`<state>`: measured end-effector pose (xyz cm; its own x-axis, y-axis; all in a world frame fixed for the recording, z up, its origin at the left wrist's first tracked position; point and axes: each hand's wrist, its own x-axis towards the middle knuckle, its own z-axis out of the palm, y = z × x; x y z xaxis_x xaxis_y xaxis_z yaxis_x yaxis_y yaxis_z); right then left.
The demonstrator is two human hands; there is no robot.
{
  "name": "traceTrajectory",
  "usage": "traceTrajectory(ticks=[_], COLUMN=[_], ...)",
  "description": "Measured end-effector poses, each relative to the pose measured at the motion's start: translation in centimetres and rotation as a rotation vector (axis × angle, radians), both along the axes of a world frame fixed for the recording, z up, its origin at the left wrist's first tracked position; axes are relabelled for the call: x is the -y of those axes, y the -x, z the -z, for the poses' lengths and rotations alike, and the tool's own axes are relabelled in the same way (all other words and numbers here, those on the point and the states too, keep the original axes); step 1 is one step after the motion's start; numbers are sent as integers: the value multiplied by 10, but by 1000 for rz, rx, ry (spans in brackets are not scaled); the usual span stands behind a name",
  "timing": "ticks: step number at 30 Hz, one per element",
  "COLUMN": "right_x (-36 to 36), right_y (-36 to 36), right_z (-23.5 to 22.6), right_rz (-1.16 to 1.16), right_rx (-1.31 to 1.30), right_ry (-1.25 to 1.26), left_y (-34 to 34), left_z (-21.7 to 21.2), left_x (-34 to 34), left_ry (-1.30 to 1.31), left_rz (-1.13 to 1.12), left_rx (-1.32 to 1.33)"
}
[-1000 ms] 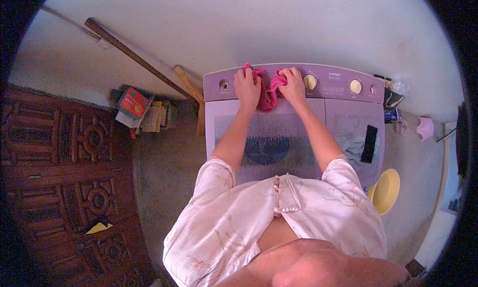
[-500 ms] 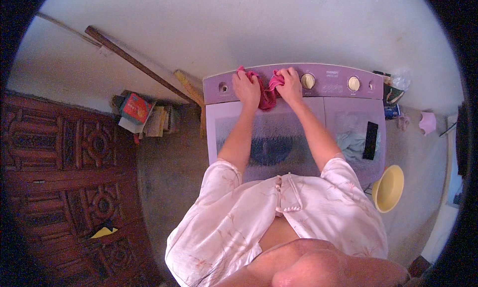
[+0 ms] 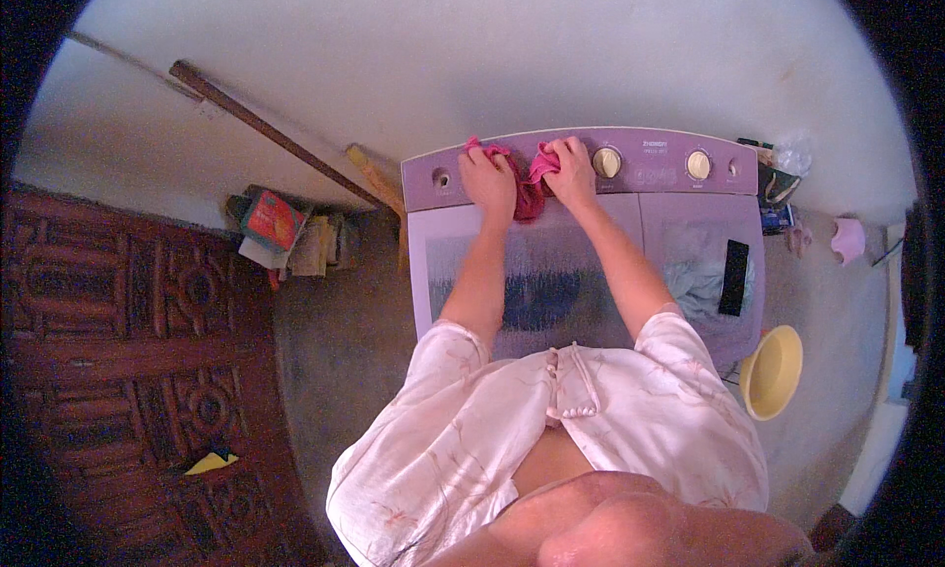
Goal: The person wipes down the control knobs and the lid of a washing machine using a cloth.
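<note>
A crumpled dark pink cloth [image 3: 530,203] hangs between my two hands, against the control panel [image 3: 655,163] of a purple twin-tub washing machine [image 3: 418,262]. My left hand [image 3: 487,185] has its fingers closed on the cloth's left part. My right hand [image 3: 571,176] grips the other end, just left of a cream knob [image 3: 607,161]. A second cream knob [image 3: 698,164] sits farther right on the panel. Below my arms is the wide see-through lid [image 3: 551,272], with something dark blue behind it. Pale fabric [image 3: 697,280] shows through the smaller right lid.
A yellow basin [image 3: 772,372] stands at the machine's right side. Left of the machine are a stack of boxes and papers [image 3: 276,222] and a long wooden pole [image 3: 276,134] leaning on the wall. A carved dark wooden door [image 3: 118,272] fills the left. A pink stool [image 3: 848,240] stands far right.
Both hands stay on the cloth at the panel, with only a slight shift of the fingers and cloth. The view has tilted a little.
</note>
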<state>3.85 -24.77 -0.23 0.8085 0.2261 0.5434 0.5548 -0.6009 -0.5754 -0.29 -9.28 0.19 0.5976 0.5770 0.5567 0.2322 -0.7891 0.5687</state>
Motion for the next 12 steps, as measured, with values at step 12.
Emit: traceTrajectory(ticks=[12], right_x=[1], right_y=[-4], right_z=[2], right_rz=[-6], right_rx=[37], right_ry=[-8], left_y=[-1], left_z=[-1], left_x=[-7], left_ry=[-11], left_rz=[176], left_rx=[-211])
